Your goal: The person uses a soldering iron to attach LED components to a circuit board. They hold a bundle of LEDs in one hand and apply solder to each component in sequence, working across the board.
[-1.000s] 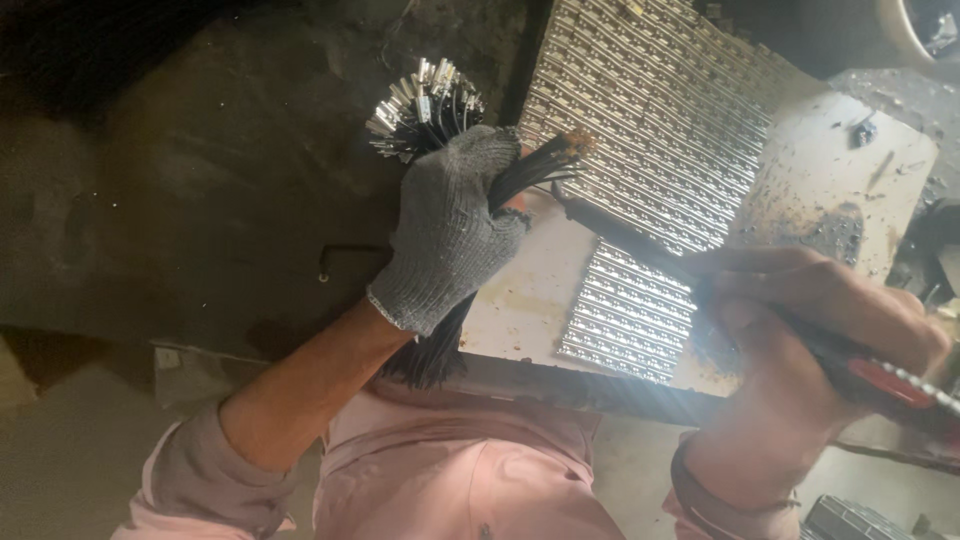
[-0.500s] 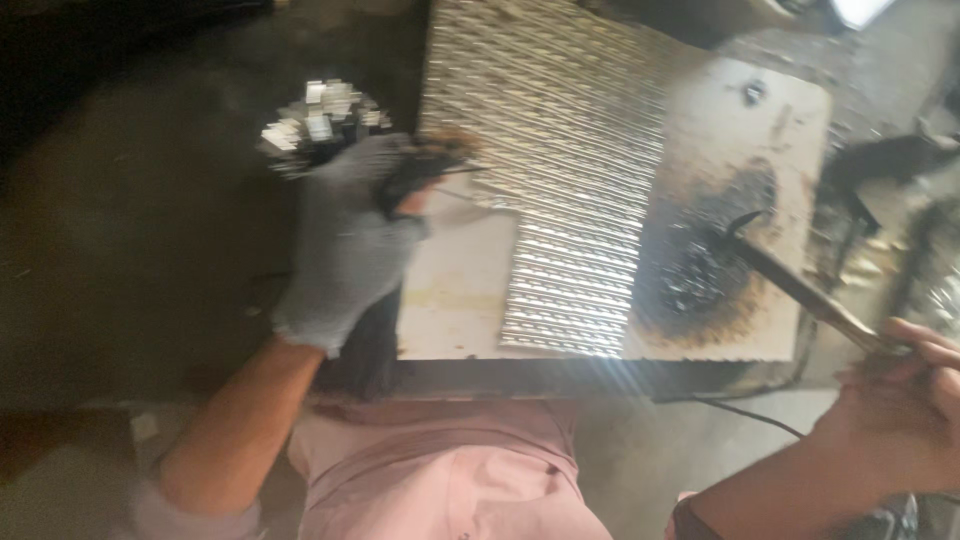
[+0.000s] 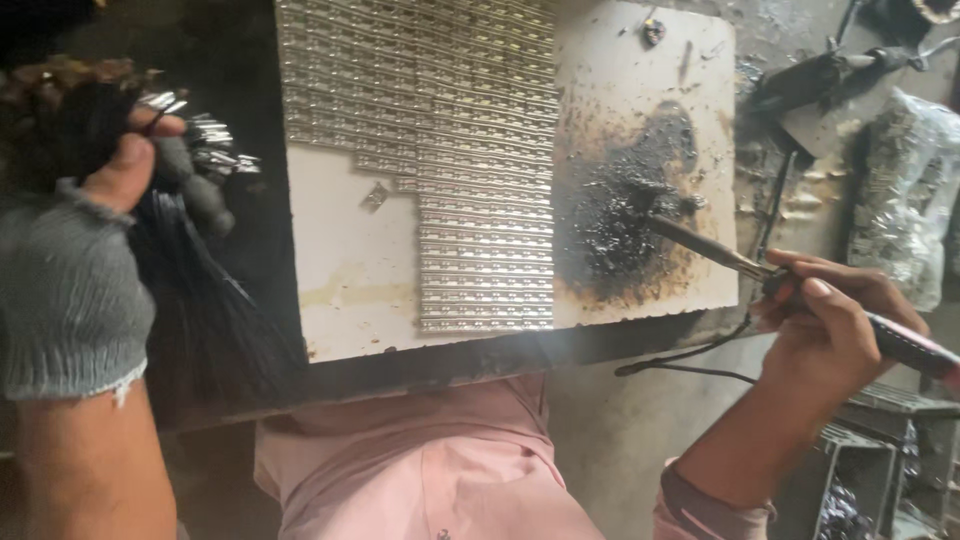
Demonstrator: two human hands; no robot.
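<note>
Since half a second ago the left hand (image 3: 75, 270), in a grey knit glove, has swung out to the nine o'clock edge of the view, carrying its bundle of black wires (image 3: 195, 290) away from the white board (image 3: 350, 260), while the right hand (image 3: 830, 330) has brought the soldering iron (image 3: 740, 262) in so that its tip now rests on the burnt black patch (image 3: 620, 215) at the board's three o'clock side. Left fingers are closed around the bundle, thumb on top; the wires' shiny metal ends (image 3: 215, 150) fan out toward twelve o'clock, just beside the board's left edge, with the dark strands hanging toward six. Right fingers are clamped on the iron's handle, whose red and black grip runs off toward four o'clock. Rows of small metal strips (image 3: 470, 140) cover the board's middle from twelve o'clock down to six, lying between the two hands. A black cord (image 3: 690, 362) trails below the board at five o'clock. At two o'clock, dark tools (image 3: 820, 80) lie on the grimy bench (image 3: 790, 20), and a crinkled clear bag (image 3: 905, 190) sits at three. Pink clothing (image 3: 430, 460) fills six o'clock.
</note>
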